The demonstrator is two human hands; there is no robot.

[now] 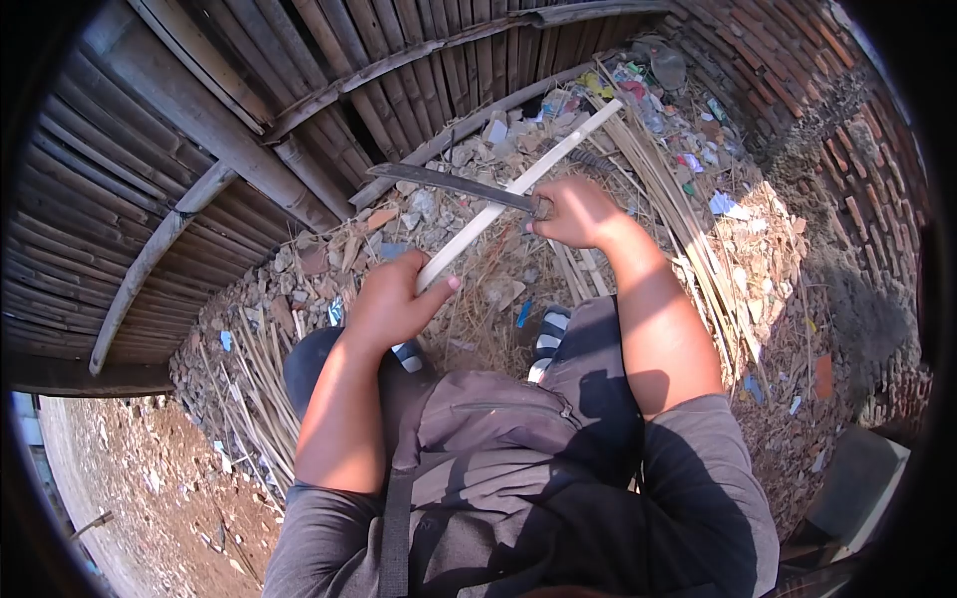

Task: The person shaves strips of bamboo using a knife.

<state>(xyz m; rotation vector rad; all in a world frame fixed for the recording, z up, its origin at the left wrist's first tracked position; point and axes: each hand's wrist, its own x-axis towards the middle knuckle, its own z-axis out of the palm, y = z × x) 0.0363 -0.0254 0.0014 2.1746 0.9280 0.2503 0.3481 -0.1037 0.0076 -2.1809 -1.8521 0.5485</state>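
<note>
My left hand [397, 297] is closed around the lower end of a pale, flat strip [467, 235], its thumb extended along the near side. The strip slants up and to the right, away from me. My right hand [573, 212] grips the handle end of a long dark blade [449, 183]. That blade points left and crosses the strip near its middle, with its tip beyond the strip on the left. Whether the edge touches the strip or only overlaps it in view, I cannot tell. Most of the handle is hidden in my right fist.
Bundles of thin split strips lie on the ground at the right [666, 189] and left [261, 399]. Rubble and litter surround my feet. A slatted bamboo wall [399, 70] rises ahead and left; a brick wall [857, 169] stands at the right.
</note>
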